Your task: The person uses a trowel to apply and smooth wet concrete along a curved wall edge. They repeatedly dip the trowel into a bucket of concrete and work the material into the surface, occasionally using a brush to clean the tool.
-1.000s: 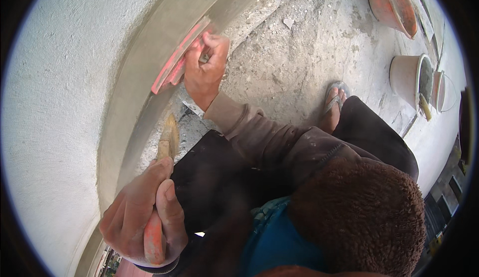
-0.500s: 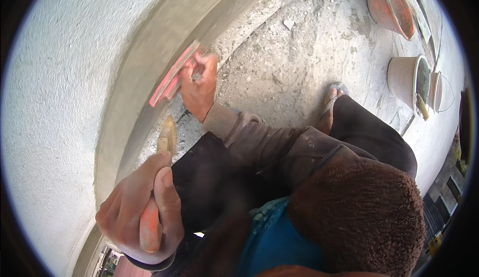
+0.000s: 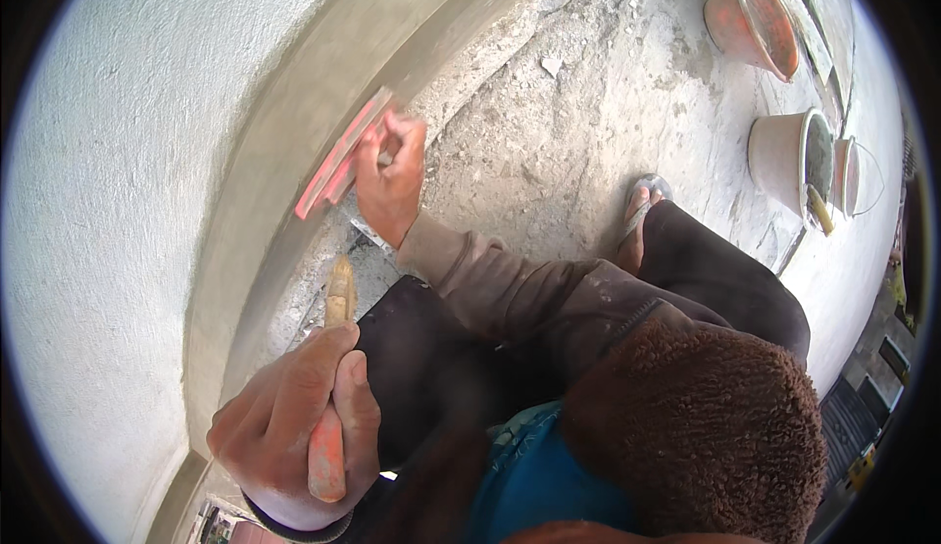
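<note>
— Where's the red float (image 3: 338, 157)?
— Flat against the grey wet band of the wall (image 3: 284, 132), with the right hand (image 3: 392, 176) closed on its handle.
— And the left hand (image 3: 294, 426)?
— Low and near, wrapped shut around a brush handle (image 3: 331, 387).
— Any containers?
— Three buckets (image 3: 784, 157) on the floor (image 3: 549, 142) far right; one holds grey mortar.

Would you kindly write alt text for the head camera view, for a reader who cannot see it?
Seen from above, a crouching person's right hand presses a red float against a grey plaster band at a wall's foot, while the left hand grips a wooden-handled tool. Three buckets stand on the dusty floor.
</note>
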Tool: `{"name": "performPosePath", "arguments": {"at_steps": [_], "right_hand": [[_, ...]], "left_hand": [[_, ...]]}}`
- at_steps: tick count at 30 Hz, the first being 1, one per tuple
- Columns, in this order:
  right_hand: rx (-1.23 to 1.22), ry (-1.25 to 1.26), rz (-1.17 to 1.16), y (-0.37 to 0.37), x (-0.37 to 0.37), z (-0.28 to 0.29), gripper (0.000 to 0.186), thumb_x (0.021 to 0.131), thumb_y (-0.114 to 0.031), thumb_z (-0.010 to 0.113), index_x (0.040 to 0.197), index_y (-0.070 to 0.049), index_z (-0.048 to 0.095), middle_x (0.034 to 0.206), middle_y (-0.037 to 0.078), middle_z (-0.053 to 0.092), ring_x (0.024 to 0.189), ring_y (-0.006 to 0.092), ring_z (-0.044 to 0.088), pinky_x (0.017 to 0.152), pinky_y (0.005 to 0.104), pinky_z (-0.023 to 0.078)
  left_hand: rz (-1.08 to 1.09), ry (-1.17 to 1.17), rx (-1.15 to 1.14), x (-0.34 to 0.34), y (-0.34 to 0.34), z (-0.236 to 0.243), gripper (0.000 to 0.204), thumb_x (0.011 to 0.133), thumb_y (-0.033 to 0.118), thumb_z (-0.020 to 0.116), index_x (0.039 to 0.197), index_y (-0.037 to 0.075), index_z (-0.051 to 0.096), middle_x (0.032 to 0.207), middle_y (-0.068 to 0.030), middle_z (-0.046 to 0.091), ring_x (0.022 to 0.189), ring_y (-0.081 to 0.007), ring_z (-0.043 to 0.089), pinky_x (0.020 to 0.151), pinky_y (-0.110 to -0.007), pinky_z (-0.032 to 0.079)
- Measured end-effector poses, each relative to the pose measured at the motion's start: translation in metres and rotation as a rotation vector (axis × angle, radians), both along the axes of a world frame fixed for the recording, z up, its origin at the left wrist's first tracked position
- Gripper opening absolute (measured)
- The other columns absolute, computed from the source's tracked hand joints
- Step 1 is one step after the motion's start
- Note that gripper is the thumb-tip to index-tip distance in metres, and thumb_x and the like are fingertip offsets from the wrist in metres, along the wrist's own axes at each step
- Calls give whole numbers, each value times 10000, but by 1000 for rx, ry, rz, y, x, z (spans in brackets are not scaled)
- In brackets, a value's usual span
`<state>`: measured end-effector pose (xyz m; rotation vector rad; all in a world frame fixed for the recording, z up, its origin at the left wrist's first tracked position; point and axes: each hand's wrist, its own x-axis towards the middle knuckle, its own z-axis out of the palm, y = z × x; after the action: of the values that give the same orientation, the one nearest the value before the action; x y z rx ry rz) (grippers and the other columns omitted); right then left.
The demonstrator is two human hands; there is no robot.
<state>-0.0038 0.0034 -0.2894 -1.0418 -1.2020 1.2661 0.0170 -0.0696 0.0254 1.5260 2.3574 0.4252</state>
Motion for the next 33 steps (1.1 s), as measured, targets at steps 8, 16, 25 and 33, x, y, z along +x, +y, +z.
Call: {"name": "performPosePath", "arguments": {"at_steps": [8, 16, 25, 33], "right_hand": [[202, 118, -264, 154, 113, 24, 290, 1024, -69, 605, 1295, 19, 548, 1224, 91, 590, 1093, 149, 577, 957, 303, 490], [533, -939, -59, 354, 167, 185, 255, 952, -281, 701, 1117, -122, 811, 1038, 141, 792, 885, 245, 762, 745, 366, 587], [1023, -909, 241, 213, 103, 144, 93, 815, -248, 775, 892, -281, 816, 948, -60, 760, 860, 176, 714, 693, 393, 562], [666, -1155, -37, 445, 148, 152, 231, 927, -327, 682, 1044, -205, 840, 1017, 136, 790, 933, 354, 757, 831, 420, 600]], "left_hand": [[-198, 51, 73, 14, 22, -8, 122, 846, 72, 742, 957, 21, 739, 752, -115, 727, 604, -307, 682, 538, -373, 525], [-467, -46, 194, 19, 45, -35, 126, 822, 127, 779, 909, 74, 705, 684, -20, 629, 583, -175, 650, 501, -308, 509], [-504, -59, 156, 12, 66, -41, 114, 834, 160, 760, 872, 87, 683, 649, -27, 581, 540, -182, 606, 475, -321, 479], [-460, -72, 81, 7, 67, -35, 135, 828, 161, 769, 894, 77, 686, 666, -36, 607, 556, -190, 627, 471, -334, 486]]}}
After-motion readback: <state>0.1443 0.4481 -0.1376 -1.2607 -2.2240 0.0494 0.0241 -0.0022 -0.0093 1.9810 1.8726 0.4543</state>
